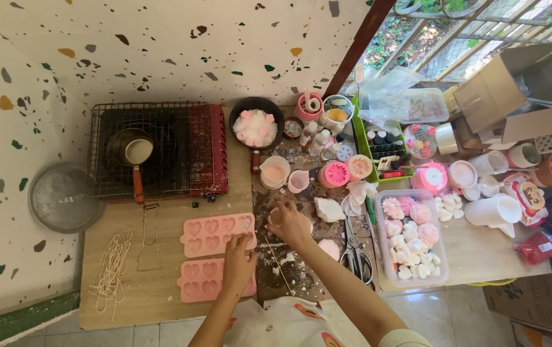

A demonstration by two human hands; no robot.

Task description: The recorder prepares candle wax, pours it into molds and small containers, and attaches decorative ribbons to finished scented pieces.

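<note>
On the wooden tabletop [154,292] two pink silicone moulds with heart-shaped cavities lie side by side, and everything is placed here from them. The left hand [237,263] rests, fingers spread and flat, on the right end of the near mould [202,281], touching the edge of the far mould [215,232]. The right hand [289,223] sits just right of the far mould, fingers curled around a small pale cup [276,215]; how firmly it grips, I cannot tell. Behind the moulds stands a red wire-topped stove [192,151] carrying a small metal saucepan [131,149]. Left of the moulds lies a loose bundle of white wicks [114,263]. Well to the right, a clear plastic box [411,241] holds pink and white flower-shaped pieces. Brown cardboard boxes [501,83] stand far right, behind that box.
</note>
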